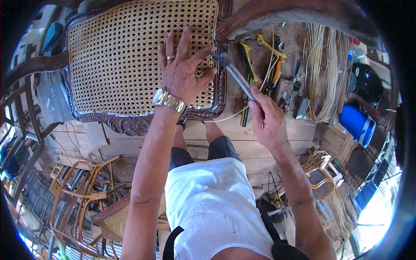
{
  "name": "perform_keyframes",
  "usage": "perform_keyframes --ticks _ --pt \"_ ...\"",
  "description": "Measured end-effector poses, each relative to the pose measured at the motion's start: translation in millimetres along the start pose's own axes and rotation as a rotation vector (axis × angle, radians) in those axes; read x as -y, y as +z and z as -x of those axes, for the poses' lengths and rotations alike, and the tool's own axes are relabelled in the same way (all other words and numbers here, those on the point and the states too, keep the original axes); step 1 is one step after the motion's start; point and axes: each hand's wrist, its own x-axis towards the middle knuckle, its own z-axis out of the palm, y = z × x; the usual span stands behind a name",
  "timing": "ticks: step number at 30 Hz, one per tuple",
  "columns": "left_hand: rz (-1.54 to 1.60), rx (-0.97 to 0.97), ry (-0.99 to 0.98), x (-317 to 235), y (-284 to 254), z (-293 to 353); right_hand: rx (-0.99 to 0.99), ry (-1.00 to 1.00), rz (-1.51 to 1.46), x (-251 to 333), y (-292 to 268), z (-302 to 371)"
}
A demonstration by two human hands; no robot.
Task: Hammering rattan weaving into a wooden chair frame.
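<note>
- A honey-coloured woven cane panel (121,56) lies at the far centre-left, its open octagonal mesh stretched inside a dark brown carved wooden frame (134,124) with a scrolled floral crest on its near rail.
- The left hand (182,76) rests on the panel's right part, its fingers spread apart, with forefinger and thumb reaching toward the frame's right side; it wears a smooth silvery ring (170,57) and, at the wrist, a gold-toned metal link watch (171,100).
- The right hand (269,119), right of the frame, has its fingers clamped round the smooth grey metal shaft of a hammer (238,79); the dark, blunt head is beside the frame's right side, and whether they touch I cannot tell.
- A thin, pale cane strand (236,115) curves out from the frame's near right corner.
- Yellow-and-black-handled pliers (247,56) lie right of the frame.
- Farther right spreads a loose bundle of long, straw-coloured strands (323,78).
- Beyond that, at the right, is a glossy blue cylinder (357,122).
- Near left stands a bent, golden-brown rattan framework (96,196) of rounded poles.
</note>
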Motion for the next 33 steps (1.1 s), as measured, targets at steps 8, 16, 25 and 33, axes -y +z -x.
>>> perform_keyframes --ticks 8,16,25,33 --pt "-0.012 0.02 -0.014 -2 0 -2 -0.041 -0.073 0.043 -16 10 4" --pt "-0.016 0.004 -0.004 0 1 0 -0.067 -0.003 -0.012 14 -10 4" --pt "0.001 0.0 0.003 1 2 0 -0.074 -0.031 0.003 6 5 6" --pt "0.017 0.004 -0.019 2 1 0 -0.101 0.044 -0.057 27 -5 6"
